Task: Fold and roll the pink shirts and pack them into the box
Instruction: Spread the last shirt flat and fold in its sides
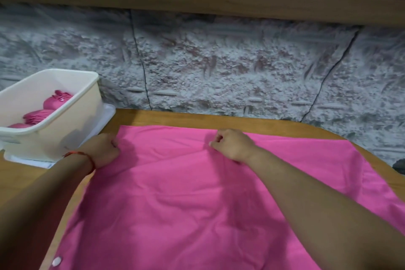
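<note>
One pink shirt (186,204) is spread flat on the wooden table (153,118). Its far edge is laid side to side near the back of the table. Its long way is pointed toward the person, and it is cut off at the bottom of the picture. The cloth is bright pink and a little wrinkled, and a white button (57,261) is seen on its left edge. The far left corner is pinched by the left hand (105,150). The middle of the far edge is pinched by the right hand (232,144). Three rolled shirts (38,114) are kept in one white box (65,129) at the left.
</note>
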Demonstrator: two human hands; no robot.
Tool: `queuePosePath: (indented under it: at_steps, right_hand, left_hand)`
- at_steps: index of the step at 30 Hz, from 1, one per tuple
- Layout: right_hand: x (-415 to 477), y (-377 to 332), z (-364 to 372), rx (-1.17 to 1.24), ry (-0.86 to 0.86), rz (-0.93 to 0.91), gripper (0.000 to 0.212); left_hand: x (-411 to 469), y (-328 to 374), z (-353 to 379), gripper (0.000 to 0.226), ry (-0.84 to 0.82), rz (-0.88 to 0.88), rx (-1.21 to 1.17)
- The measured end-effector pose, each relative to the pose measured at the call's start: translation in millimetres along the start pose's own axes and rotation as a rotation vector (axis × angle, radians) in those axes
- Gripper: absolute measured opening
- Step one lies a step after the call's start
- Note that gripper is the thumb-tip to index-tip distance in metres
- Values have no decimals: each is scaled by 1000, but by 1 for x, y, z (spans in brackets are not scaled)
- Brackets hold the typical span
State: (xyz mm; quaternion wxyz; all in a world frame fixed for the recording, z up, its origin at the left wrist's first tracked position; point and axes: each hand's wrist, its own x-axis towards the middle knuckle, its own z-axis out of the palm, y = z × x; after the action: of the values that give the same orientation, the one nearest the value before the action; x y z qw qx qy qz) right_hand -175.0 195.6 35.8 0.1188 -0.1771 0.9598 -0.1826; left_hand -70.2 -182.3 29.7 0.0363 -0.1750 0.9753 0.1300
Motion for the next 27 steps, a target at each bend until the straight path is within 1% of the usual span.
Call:
queuePosePath:
  at_steps: [1,2,4,5,7,9,11,15,18,20,22,25,27]
  right_hand:
    - [3,-1,-1,-17,-30,18,31]
    - [6,-2,-2,-34,-63,28,35]
    - [10,-3,-3,-66,-114,31,37]
    - [12,-3,-3,-66,-121,26,37]
    - [15,0,-1,-29,-109,18,38]
    - [17,3,1,4,-84,6,28]
    - [21,7,2,23,-59,-7,22]
    - [26,12,-3,30,-24,-57,26]
    - [31,10,-12,6,93,-137,23]
    - [32,10,-13,-51,122,-180,14]
    - [29,13,-5,-80,93,-191,6]
    - [30,20,9,-12,135,-136,13]
    - [37,22,9,1,152,-90,17]
  left_hand:
    - [1,0,-2,19,17,9,-1]
    - [2,-1,-2,17,73,32,-35]
    - [6,0,0,10,228,113,-201]
    - [7,1,1,6,264,162,-286]
    - [12,3,6,4,227,250,-388]
    - [19,0,13,6,197,267,-392]
    - [25,-5,20,8,237,234,-392]
    - [36,-8,26,7,294,210,-380]
    - [46,-7,23,6,310,203,-341]
    - [49,-6,23,7,305,206,-311]
    - [49,-4,26,7,330,191,-292]
    - [52,0,30,5,369,138,-276]
    - [58,3,28,4,365,98,-251]
